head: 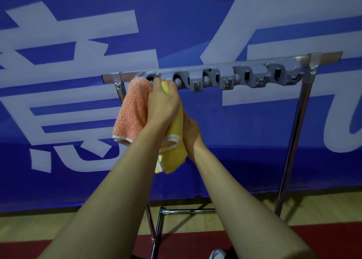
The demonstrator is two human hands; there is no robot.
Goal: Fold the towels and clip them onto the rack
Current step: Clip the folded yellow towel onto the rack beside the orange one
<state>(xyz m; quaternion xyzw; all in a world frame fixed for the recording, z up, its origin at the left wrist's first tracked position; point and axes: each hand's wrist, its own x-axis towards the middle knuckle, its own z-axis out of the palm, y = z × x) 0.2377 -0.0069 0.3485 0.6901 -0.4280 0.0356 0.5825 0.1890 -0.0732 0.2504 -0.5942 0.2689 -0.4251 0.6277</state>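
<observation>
Now the left hand [163,102] pinches the yellow towel [175,141] at the rack [305,105]'s left-end clip [156,76]; right hand [191,129] grips below; push the fold fully in.

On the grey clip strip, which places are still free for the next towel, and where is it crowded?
The clips right of the left hand, toward the right post, look bare. The strip's left end is crowded: orange towel, yellow towel, both hands; right hand holds the yellow towel lower.
</observation>
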